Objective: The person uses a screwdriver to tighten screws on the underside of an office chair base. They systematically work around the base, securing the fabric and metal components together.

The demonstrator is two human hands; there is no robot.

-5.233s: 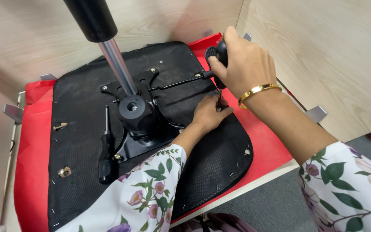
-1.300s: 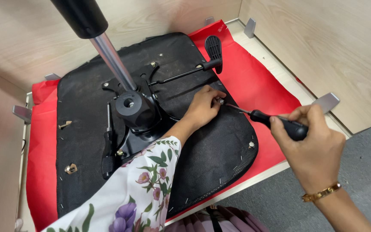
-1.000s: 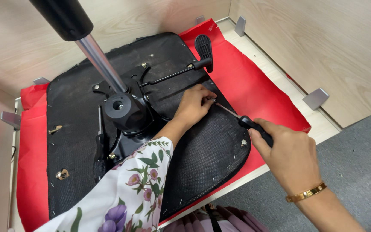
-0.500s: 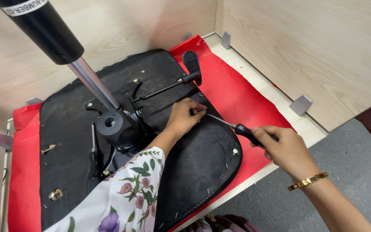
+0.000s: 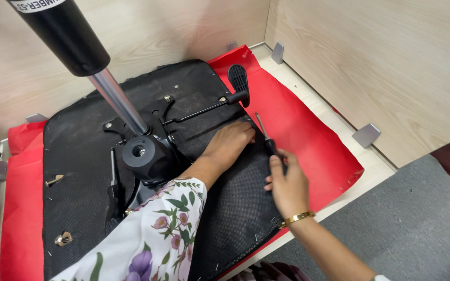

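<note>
Black fabric underside: chair seat base (image 5: 84,156), upturned on red sheet (image 5: 308,140).
Left hand (image 5: 230,145): fingers flat, pressing fabric edge.
Right hand (image 5: 287,182): curled around screwdriver (image 5: 264,132) handle (tip near left fingertips).
Risk: tip could slip and jab fingers.

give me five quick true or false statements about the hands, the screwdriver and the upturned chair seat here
1. The right hand holds a screwdriver by its black handle. True.
2. The left hand is gripping the silver gas-lift column. False: it rests flat on the black underside of the seat, apart from the column.
3. The seat lies on a red sheet. True.
4. The right wrist is bare. False: it wears a gold bangle.
5. The lever with the ribbed black paddle points toward the person's lap. False: it runs away from the person, toward the far wooden wall.
</note>
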